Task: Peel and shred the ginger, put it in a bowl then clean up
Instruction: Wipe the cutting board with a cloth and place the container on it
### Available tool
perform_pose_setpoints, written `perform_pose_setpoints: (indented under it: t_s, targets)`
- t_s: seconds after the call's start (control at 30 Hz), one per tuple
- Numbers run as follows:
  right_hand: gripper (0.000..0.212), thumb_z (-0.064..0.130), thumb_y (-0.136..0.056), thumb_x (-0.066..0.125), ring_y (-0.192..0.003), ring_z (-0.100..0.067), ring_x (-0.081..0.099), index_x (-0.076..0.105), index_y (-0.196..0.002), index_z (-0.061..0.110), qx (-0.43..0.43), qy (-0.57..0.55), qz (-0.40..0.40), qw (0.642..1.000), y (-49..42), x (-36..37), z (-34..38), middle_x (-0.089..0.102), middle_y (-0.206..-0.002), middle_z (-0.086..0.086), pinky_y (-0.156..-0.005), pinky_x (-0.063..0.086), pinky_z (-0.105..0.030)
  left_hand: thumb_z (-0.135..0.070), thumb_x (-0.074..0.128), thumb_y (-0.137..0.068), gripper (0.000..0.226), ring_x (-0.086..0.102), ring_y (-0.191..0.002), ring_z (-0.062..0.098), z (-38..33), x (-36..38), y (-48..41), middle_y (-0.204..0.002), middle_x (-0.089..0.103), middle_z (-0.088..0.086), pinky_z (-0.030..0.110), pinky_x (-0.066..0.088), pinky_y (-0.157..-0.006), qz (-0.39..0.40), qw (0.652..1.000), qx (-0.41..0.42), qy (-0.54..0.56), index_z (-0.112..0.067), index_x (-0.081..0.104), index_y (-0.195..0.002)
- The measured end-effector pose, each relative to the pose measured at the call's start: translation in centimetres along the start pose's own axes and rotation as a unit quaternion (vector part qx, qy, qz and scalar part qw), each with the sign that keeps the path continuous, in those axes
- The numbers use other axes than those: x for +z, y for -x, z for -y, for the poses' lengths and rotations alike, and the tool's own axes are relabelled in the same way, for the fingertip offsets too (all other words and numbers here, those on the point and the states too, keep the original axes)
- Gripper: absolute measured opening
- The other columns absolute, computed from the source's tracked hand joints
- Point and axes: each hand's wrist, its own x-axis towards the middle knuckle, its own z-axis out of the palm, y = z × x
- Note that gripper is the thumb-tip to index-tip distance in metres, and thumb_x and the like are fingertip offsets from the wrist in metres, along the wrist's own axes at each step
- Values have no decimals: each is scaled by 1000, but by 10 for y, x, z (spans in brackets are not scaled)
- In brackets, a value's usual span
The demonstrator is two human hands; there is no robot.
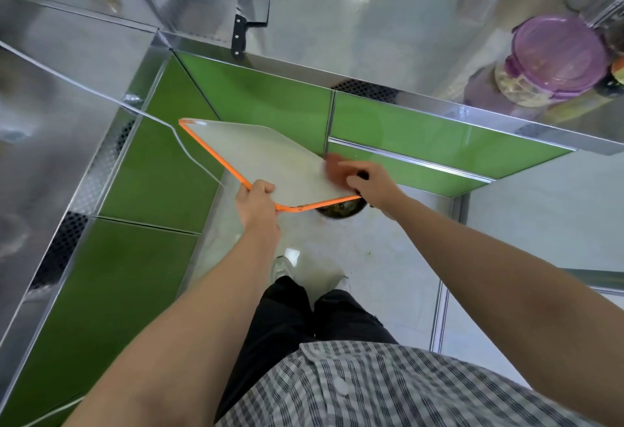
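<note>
A: Cutting board (270, 160), white with an orange rim. Where is it in the head view?
B: Held in the air, tilted, in front of the green cabinet fronts (405, 129), where the two runs meet at a corner. Its near edge hangs over a round metal vessel (341, 211) standing on the floor (388, 257).
A: Who has hold of it?
B: The left hand (255, 202) grips the near corner, fingers curled round the orange rim.
A: And the right hand (371, 183)?
B: It holds a reddish pad (336, 170) against the board's face near the right edge, fingers bent over it. The pad is blurred, so I cannot tell what it is made of.
A: Any ginger showing?
B: A few small dark bits cling to the board's near rim, and the vessel holds greenish-brown scraps. Whether either is ginger I cannot tell.
A: What else?
B: On the steel counter (337, 21) above the cabinets lies a cleaver (251, 1), its black handle pointing towards the person. Far right stands a purple-lidded tub (557, 55).
</note>
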Motion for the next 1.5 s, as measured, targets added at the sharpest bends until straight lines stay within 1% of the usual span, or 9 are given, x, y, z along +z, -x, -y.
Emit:
perform_pose_setpoints:
  t_s: [0.23, 0.37, 0.5, 0.67, 0.83, 1.0, 1.17, 1.33, 1.5]
  targets:
    - [36, 0, -87, 51, -63, -13, 49, 69, -111, 20, -13, -18, 9, 1000, 0, 8, -1, 64, -90, 1, -53, 36, -14, -1, 51, -78, 18, 49, -74, 20, -2, 6, -3, -79, 57, -4, 30, 43, -61, 10, 1000, 7, -16, -17, 51, -71]
    - [31, 6, -88, 45, -83, -27, 60, 71, -102, 12, 95, 101, -24, 990, -9, 3, -12, 65, -92, -5, -65, 42, -26, -1, 51, -76, 17, 47, -76, 21, -1, 4, -3, -78, 55, -3, 33, 40, -67, 17, 999, 16, -33, -18, 51, -69]
    - [37, 1, -88, 50, -82, -13, 56, 65, -120, 14, -31, -10, 9, 999, -3, 10, 4, 65, -101, 2, -74, 44, -22, 0, 50, -76, 20, 49, -75, 20, 1, -3, -1, -77, 58, -5, 29, 39, -61, 30, 999, 26, -25, -18, 52, -69]
    - [28, 8, -90, 45, -93, -31, 60, 66, -109, 6, 84, 174, -1, 981, -8, 20, -5, 65, -108, -17, -76, 46, -33, 4, 48, -77, 20, 50, -71, 18, 6, -16, 3, -72, 60, -6, 29, 39, -62, 78, 993, 69, -58, -15, 53, -72]
    - [42, 2, -89, 54, -104, -19, 55, 57, -130, 12, -183, 1, 59, 981, -3, 51, 38, 62, -119, -9, -91, 38, -24, -5, 53, -66, 11, 44, -72, 21, 5, -18, 6, -69, 49, 3, 33, 37, -66, 117, 986, 88, -83, -15, 49, -68]
    - [33, 9, -89, 44, -94, -31, 61, 63, -115, 8, 117, 204, 7, 972, -18, 31, -23, 62, -114, -19, -72, 46, -30, -11, 51, -57, 27, 46, -79, 21, 4, -23, 12, -80, 52, 7, 33, 35, -66, 141, 983, 85, -82, -7, 54, -83]
    - [41, 4, -90, 52, -101, -14, 57, 60, -128, 16, -128, 13, 20, 992, -12, 44, 4, 61, -119, -4, -85, 39, -15, -11, 51, -56, 24, 45, -78, 21, 4, -22, 9, -81, 51, 8, 32, 34, -62, 141, 983, 84, -80, -7, 53, -80]
    - [33, 16, -90, 47, -84, -29, 53, 62, -120, 10, 163, 158, -35, 973, -12, 35, -41, 58, -118, -19, -76, 45, -30, -12, 50, -55, 31, 47, -80, 21, 2, -28, 11, -84, 53, 7, 35, 35, -69, 135, 984, 76, -85, -10, 54, -86]
    - [37, 4, -87, 54, -84, -23, 56, 65, -121, 11, -57, 128, 17, 990, -4, 41, -26, 63, -113, -19, -69, 38, -21, -12, 50, -56, 31, 51, -77, 21, 3, -28, 8, -83, 59, 3, 31, 38, -66, 113, 988, 73, -71, -9, 57, -87]
